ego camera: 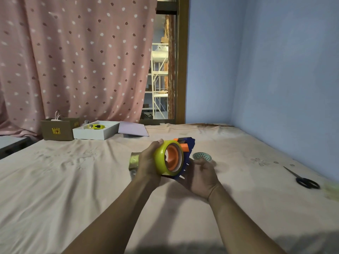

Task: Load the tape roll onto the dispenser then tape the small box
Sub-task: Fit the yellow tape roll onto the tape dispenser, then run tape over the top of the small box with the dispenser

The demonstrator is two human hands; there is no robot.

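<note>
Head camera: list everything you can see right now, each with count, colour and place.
tape roll: 1, yellow-green, held over the bed, on the dispenser's orange hub
tape dispenser: 1, blue and orange, held behind the roll
small box: 1, brown, taped, on the bed behind the left hand
patterned tape roll: 1, teal and white, on the bed right of the dispenser
scissors: 1, black, bed's right side
cardboard box: 1, brown, far left
white tray: 1, beside it, holding a yellow item
lilac sheet: 1, right of the tray
left hand: gripping the roll
right hand: gripping the dispenser
</note>
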